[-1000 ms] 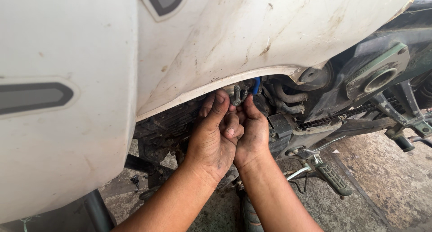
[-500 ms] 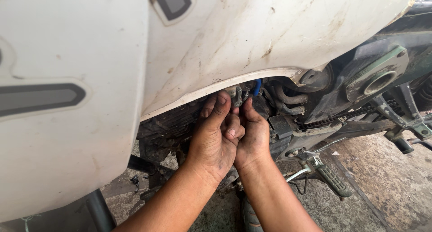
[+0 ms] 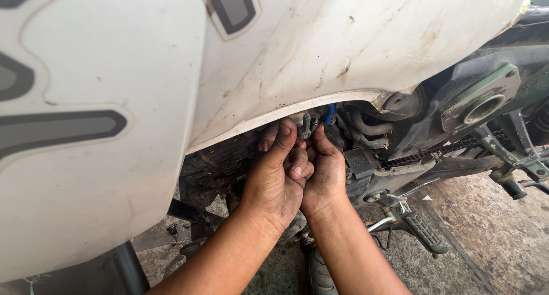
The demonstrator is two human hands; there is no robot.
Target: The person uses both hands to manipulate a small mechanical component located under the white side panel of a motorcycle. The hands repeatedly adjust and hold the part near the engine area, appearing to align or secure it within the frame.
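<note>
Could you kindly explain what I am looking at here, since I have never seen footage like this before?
This is one view from a camera worn on a person's head, looking down at their own two bare hands. The left hand and right hand are pressed together, reaching up under a white body panel of a motorcycle, fingers at small metal fittings beside a blue part. What they grip, if anything, is hidden. To the right are black hoses, a drive chain and a footrest above the concrete floor.

A scuffed white body panel (image 3: 343,49) with grey stripes (image 3: 63,126) fills the upper view. At right sit a drive chain (image 3: 426,155), a ridged footpeg (image 3: 426,235), and stained concrete floor (image 3: 492,232).
</note>
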